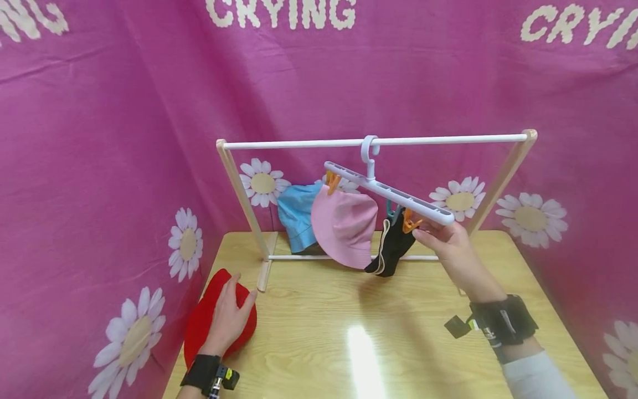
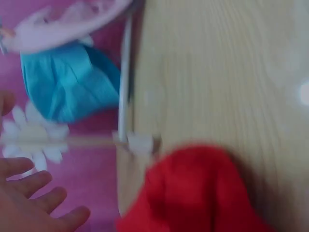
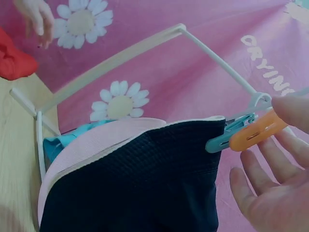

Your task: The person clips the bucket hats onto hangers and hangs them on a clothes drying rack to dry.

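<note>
In the head view my left hand [image 1: 230, 318] is over a red hat [image 1: 196, 327] on the table, its fingers spread. The left wrist view shows those extended fingers [image 2: 36, 183] beside the red hat, holding nothing. My right hand [image 1: 451, 249] is at the right end of a white hanger [image 1: 394, 194], with thumb and fingers about an orange clothespin [image 3: 258, 130]. The hanger hooks over a rod, its right end angled toward me. A pink hat [image 1: 346, 221] and a black hat [image 1: 396, 249] hang from it; a teal clothespin [image 3: 229, 135] grips the black one.
The wooden-legged rack with its white rod [image 1: 299, 144] stands at the back of the table [image 1: 309, 327]. Behind the pink hat is a blue hat [image 1: 297, 216], its top partly hidden. A purple flowered cloth [image 1: 149, 138] surrounds the table.
</note>
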`<state>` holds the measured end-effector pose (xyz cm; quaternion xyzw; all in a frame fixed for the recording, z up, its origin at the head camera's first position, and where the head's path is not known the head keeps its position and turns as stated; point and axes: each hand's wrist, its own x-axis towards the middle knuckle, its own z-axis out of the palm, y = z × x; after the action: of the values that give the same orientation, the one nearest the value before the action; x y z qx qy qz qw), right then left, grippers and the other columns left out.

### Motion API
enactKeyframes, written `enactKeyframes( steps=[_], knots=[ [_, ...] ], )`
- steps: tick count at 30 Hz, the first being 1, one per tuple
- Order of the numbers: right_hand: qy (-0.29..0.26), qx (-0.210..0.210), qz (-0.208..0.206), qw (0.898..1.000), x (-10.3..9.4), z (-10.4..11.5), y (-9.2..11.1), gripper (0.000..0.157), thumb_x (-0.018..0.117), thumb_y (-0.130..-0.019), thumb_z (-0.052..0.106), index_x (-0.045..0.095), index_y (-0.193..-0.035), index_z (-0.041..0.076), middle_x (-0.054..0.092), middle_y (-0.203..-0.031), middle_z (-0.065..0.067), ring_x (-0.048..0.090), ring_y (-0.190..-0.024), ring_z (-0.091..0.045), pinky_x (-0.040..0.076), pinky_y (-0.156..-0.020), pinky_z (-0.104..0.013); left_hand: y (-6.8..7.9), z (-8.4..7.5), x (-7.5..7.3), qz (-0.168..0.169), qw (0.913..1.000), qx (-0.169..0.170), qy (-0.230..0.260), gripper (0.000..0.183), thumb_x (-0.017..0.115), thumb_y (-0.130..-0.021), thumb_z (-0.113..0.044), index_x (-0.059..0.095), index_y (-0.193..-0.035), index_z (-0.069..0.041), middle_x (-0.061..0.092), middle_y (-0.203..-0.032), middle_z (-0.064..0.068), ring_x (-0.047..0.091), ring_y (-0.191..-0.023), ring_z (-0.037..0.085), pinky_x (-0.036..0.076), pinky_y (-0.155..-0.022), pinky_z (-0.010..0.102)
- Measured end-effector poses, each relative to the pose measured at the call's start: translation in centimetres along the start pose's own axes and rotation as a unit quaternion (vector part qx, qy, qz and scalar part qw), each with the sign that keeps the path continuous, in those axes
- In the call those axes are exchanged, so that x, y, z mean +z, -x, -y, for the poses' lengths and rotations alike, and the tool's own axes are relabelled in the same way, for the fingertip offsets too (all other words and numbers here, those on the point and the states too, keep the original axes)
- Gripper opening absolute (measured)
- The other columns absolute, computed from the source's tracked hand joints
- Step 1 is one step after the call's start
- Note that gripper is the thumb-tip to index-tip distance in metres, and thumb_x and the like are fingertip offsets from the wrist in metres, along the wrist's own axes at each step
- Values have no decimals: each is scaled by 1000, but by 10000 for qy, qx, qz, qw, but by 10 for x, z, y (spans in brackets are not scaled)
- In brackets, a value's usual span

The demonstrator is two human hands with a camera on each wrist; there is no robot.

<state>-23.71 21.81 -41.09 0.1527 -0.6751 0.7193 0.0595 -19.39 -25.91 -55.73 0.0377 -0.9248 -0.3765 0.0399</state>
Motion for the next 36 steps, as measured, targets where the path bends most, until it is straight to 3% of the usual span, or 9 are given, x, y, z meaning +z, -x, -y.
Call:
enactKeyframes(
  steps=[5,9,15,17,20,24,28,33,36],
  knots=[
    [125,225,54,9997,3,4,-2,24,66,-102,3,67,-123,14,72,-108,8,66,-101,-4,51,-92,-17,-1,28,-18,174,9982,-381,-427,79,65,-101,-35,27,-160,2,33,-162,27,32,-149,47,28,-120,64],
    [185,267,126,9994,0,5,-2,21,65,-103,6,67,-123,14,74,-111,6,68,-105,-4,51,-94,-17,-2,43,-19,394,9947,-573,-751,86,68,-99,-34,24,-160,7,28,-162,32,28,-149,51,25,-120,67],
    [35,231,145,9996,-5,8,-2,25,58,-107,8,68,-127,20,72,-118,8,69,-106,-2,52,-96,-17,1,73,1,980,9894,-770,-744,96,62,-99,-54,21,-162,6,10,-166,38,2,-152,61,3,-114,83],
    [44,226,240,9994,-7,9,-3,26,57,-108,8,68,-128,19,72,-119,7,69,-105,-4,52,-96,-18,5,81,10,1287,9852,-964,-594,98,57,-99,-62,19,-164,2,2,-168,37,-9,-152,61,-5,-110,85],
    [158,170,415,9989,-10,12,-6,26,57,-107,6,69,-127,16,73,-117,3,71,-102,-5,52,-94,-18,10,89,22,1417,9826,-1072,-541,98,54,-99,-65,22,-164,0,-2,-169,35,-14,-152,60,-10,-108,85],
    [13,125,582,9982,-14,15,-8,27,55,-107,3,72,-124,18,75,-115,2,74,-100,-8,53,-94,-18,14,89,29,1258,9857,-956,-586,90,58,-100,-61,31,-161,-1,3,-169,33,-10,-152,58,-8,-108,83],
    [-130,215,590,9979,-14,17,-9,29,55,-107,3,73,-121,22,74,-115,6,74,-99,-9,53,-94,-18,11,86,26,853,9915,-822,-542,80,63,-99,-54,39,-155,-1,10,-164,34,1,-149,59,2,-107,82],
    [223,346,503,9979,-13,20,-11,24,60,-105,2,73,-113,21,71,-102,6,65,-93,-5,51,-86,-17,-5,84,13,192,9938,-923,-588,84,69,-97,-42,30,-155,6,15,-159,38,9,-146,59,11,-107,79],
    [470,340,626,9963,-12,22,-13,19,62,-103,2,72,-111,17,70,-97,6,61,-91,-7,49,-83,-20,-13,90,8,139,9915,-1098,-684,95,73,-95,-40,21,-158,7,12,-160,39,8,-147,59,11,-109,80]
  ],
)
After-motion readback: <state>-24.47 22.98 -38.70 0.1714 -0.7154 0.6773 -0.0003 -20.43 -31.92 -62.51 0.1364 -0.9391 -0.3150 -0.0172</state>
